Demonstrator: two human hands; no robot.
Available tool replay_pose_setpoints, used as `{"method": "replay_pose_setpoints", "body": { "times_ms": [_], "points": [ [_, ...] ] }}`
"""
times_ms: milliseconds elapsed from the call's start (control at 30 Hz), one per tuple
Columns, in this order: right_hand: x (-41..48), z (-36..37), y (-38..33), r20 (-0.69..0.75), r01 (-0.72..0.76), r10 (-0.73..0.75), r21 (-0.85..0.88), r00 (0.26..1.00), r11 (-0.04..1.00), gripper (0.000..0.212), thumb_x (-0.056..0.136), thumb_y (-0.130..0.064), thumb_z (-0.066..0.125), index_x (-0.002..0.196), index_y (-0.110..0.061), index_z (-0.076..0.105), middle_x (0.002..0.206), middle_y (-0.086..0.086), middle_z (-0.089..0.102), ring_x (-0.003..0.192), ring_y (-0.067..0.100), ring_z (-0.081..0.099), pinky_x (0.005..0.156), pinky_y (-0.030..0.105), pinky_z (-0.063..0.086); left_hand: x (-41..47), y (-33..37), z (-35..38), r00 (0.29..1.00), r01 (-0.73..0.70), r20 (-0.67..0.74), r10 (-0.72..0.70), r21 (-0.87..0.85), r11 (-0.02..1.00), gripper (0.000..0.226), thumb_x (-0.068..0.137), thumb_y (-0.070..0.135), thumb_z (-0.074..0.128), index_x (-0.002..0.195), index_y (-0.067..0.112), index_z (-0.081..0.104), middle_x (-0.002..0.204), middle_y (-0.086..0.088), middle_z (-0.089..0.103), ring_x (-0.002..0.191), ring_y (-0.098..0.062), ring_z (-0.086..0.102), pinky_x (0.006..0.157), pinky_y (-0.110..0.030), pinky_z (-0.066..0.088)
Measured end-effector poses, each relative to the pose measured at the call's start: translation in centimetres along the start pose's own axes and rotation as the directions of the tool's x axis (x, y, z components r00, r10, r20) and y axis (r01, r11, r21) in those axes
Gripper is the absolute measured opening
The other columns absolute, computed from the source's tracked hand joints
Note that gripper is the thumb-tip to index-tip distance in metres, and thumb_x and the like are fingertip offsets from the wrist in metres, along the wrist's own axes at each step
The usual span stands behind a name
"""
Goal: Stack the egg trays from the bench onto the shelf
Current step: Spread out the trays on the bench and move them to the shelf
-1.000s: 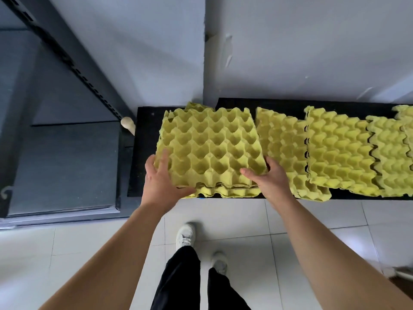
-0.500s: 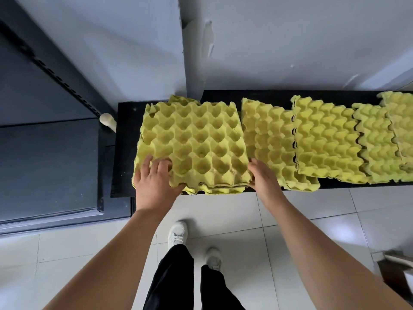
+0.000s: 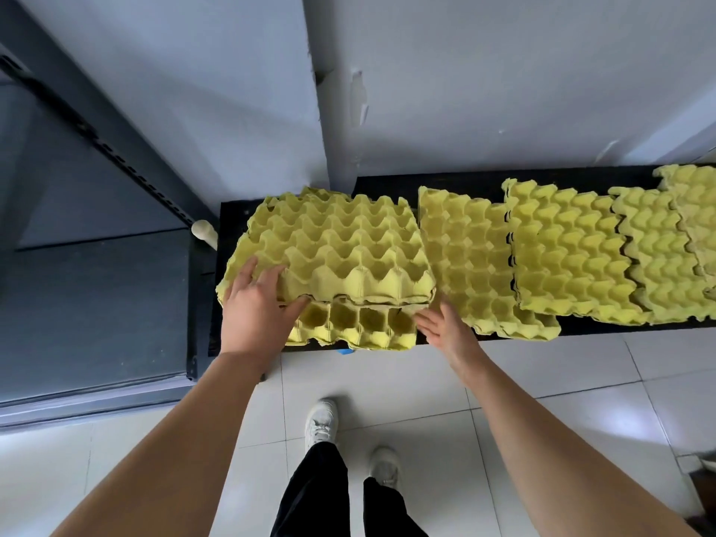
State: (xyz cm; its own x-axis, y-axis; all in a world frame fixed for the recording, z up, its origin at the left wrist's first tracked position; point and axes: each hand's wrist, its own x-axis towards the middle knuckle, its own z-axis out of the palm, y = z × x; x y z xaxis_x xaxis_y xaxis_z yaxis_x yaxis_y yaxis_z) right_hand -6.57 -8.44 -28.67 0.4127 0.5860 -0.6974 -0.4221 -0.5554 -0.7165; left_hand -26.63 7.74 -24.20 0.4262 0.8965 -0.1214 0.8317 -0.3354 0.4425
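Observation:
Yellow egg trays lie on a black bench (image 3: pixel 465 184). At its left end, the upper stack of trays (image 3: pixel 341 246) is tilted up at the front, and one lower tray (image 3: pixel 356 329) shows beneath. My left hand (image 3: pixel 255 315) grips the stack's front left corner, fingers on top and thumb under the raised edge. My right hand (image 3: pixel 445 329) lies flat with straight fingers beside the lower tray's front right corner, holding nothing. The dark grey shelf (image 3: pixel 97 304) is to the left of the bench.
More yellow trays (image 3: pixel 561 246) overlap in a row along the bench to the right. A slotted shelf upright (image 3: pixel 97 129) slants at upper left. A pale wooden handle (image 3: pixel 203 230) sticks out between shelf and bench. My feet stand on white floor tiles (image 3: pixel 542 381).
The front edge of the upper trays has risen, uncovering the lower tray. My right hand has come off the stack's front corner and now lies flat lower down. The left hand keeps its hold.

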Motion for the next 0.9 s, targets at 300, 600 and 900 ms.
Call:
{"method": "replay_pose_setpoints", "body": {
  "times_ms": [300,600,900],
  "points": [
    [0.7,0.3,-0.5,-0.012,0.048,-0.054,-0.274,0.998,0.961,0.022,0.092,-0.043,0.055,0.108,-0.027,0.056,0.093,-0.017,0.056,0.085,0.004,0.053,0.078,0.024,0.043,-1.1,-2.5,2.6,0.986,-0.053,0.162,0.047,0.031,0.998,0.052,0.073,0.031,0.081,0.118,0.015,0.060,0.133,-0.004,0.049,0.138,-0.023,0.028,0.106,-0.046,0.038],
    [3.3,1.0,3.0,-0.056,-0.006,-0.021,-0.441,0.998,0.898,0.047,0.088,-0.033,0.063,0.132,-0.019,0.050,0.119,-0.005,0.063,0.105,0.013,0.061,0.076,0.019,0.045,0.0,-7.2,4.7,0.871,0.420,0.304,-0.387,-0.051,0.906,0.101,0.079,0.057,0.066,0.149,0.009,0.010,0.150,-0.015,0.029,0.135,-0.034,0.032,0.103,-0.045,0.035],
    [3.7,2.7,1.8,-0.153,0.088,-0.211,-0.573,0.965,0.815,0.040,0.092,-0.012,0.052,0.131,-0.017,0.045,0.122,-0.001,0.055,0.109,0.019,0.056,0.084,0.028,0.044,2.2,-8.3,4.4,0.845,0.487,0.341,-0.412,-0.173,0.856,0.076,0.075,0.061,0.066,0.130,0.013,0.044,0.132,-0.011,0.037,0.100,-0.020,0.045,0.082,-0.039,0.046]
  ]
}}
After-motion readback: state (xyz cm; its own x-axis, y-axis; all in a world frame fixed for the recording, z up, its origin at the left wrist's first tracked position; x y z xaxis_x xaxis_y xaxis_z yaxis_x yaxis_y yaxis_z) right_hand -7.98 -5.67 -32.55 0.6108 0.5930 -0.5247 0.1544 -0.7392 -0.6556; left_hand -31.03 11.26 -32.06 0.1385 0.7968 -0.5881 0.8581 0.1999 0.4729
